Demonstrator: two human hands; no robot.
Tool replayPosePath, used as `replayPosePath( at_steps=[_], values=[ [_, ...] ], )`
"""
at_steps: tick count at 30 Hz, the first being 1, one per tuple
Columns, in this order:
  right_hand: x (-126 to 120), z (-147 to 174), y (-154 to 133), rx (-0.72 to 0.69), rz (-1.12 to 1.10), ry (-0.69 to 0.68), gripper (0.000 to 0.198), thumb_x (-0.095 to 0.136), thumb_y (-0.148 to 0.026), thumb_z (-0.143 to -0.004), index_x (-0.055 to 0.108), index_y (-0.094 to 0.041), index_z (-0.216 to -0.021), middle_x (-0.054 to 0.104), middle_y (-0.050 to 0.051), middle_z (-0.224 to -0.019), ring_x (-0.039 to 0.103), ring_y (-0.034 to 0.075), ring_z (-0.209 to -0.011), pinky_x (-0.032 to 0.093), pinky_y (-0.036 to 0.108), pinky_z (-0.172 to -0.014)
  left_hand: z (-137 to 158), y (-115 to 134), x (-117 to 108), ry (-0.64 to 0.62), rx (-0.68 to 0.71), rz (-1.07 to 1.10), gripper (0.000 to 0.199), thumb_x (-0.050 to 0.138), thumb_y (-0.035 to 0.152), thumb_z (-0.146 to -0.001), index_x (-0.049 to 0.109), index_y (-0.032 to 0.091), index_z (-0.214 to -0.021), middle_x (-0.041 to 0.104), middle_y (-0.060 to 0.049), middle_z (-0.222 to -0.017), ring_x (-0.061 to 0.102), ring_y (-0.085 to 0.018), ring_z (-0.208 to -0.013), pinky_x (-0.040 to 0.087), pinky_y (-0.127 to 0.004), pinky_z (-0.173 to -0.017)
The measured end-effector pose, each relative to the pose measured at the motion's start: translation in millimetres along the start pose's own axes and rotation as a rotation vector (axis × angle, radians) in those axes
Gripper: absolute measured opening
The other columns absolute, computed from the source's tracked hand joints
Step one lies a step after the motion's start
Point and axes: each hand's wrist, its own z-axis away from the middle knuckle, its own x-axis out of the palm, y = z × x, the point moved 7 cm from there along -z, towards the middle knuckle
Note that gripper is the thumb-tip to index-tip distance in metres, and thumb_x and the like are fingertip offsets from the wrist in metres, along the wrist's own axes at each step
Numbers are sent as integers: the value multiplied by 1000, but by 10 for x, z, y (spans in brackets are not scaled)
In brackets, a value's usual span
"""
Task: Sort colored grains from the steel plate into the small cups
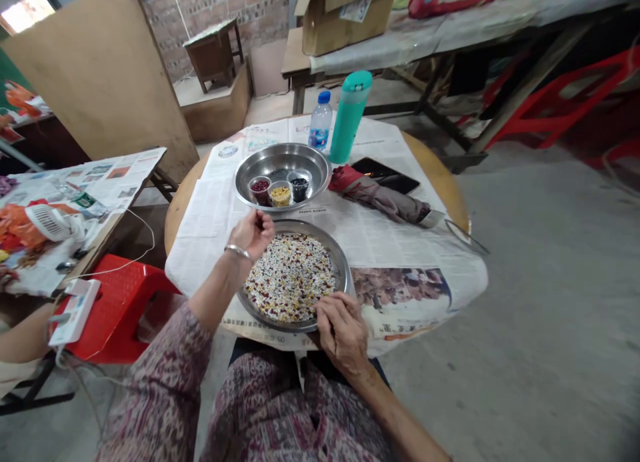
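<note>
A round metal tray (343,265) in front of me holds a spread of mixed white, yellow, dark red and black grains (293,275). My left hand (253,234), with a bracelet at the wrist, is curled closed above the tray's far left edge; whatever its fingers hold is too small to tell. At the near right rim, my right hand (344,329) has its fingers bent together over the grains' edge, their tips partly hidden. Behind stands a metal basin (285,157) with three clear cups: dark red pieces (260,190), yellow pieces (280,195) and black pieces (299,188).
Newspaper (395,249) covers the round table. On it are a water bottle (321,122), a green flask (351,119), a folded umbrella (387,199) and a dark phone or tablet (387,175). A red stool (117,312) with a power strip (75,312) stands left, beside another person's arm or leg (25,335).
</note>
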Motion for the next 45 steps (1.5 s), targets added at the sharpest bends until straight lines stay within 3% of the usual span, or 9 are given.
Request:
replayPosePath(
  at_steps=[6,10,13,16,22,28,33,39,45],
  values=[
    [8,14,26,18,-3,-7,17,53,-11,-88,63,-21,-99,69,5,-92,58,23,-99,51,42,-90,-893,855,231,181,517,-435,39,40,37,-100,44,19,-65,39,4,-54,36,-8,-48,32,-22,-49],
    [-10,-7,20,24,0,0,17,53,-11,-88,63,-20,-98,69,6,-91,58,23,-98,52,42,-88,-1155,1017,411,159,778,-929,42,43,32,-98,52,17,-60,52,0,-60,48,-11,-60,40,-25,-66],
    [-23,-30,9,23,-4,0,16,53,-11,-88,63,-19,-97,69,6,-90,59,23,-96,52,41,-87,-1196,930,440,72,777,-1173,41,44,29,-97,60,15,-62,61,-3,-67,56,-13,-68,42,-27,-75],
    [-29,-32,9,22,-10,3,17,54,-10,-87,63,-19,-98,69,6,-90,59,23,-96,52,42,-87,-1162,893,413,36,735,-1190,37,46,32,-96,66,15,-69,66,-4,-74,61,-15,-74,44,-27,-79],
    [-15,-11,27,37,-7,-1,18,53,-12,-88,64,-21,-99,69,5,-91,59,23,-97,52,42,-86,-1077,868,385,-88,529,-848,32,48,40,-97,66,15,-91,70,-8,-101,64,-15,-90,48,-31,-90],
    [-15,-20,8,26,-5,7,18,53,-11,-88,63,-21,-99,69,5,-91,58,23,-97,52,42,-87,-1013,787,282,-180,343,-499,22,50,33,-96,62,15,-96,70,-12,-105,65,-21,-106,50,-38,-94],
    [-4,-3,8,14,1,-9,15,53,-11,-89,62,-18,-99,68,7,-91,57,24,-99,51,42,-88,-1078,835,247,-98,484,-599,17,50,10,-86,60,15,-99,70,-9,-104,67,-18,-98,51,-33,-91],
    [-3,5,26,20,10,-8,16,54,-10,-87,62,-19,-99,69,7,-92,57,24,-99,52,42,-88,-1156,876,395,-96,859,-1114,33,48,-2,-75,68,19,-91,66,-7,-116,55,-21,-121,41,-35,-105],
    [-11,-13,15,33,8,-10,17,54,-10,-87,63,-20,-98,68,6,-91,58,24,-99,51,42,-88,-1053,809,353,-94,959,-1266,17,55,12,-85,68,22,-91,62,-9,-125,52,-21,-122,31,-38,-114]
  ],
)
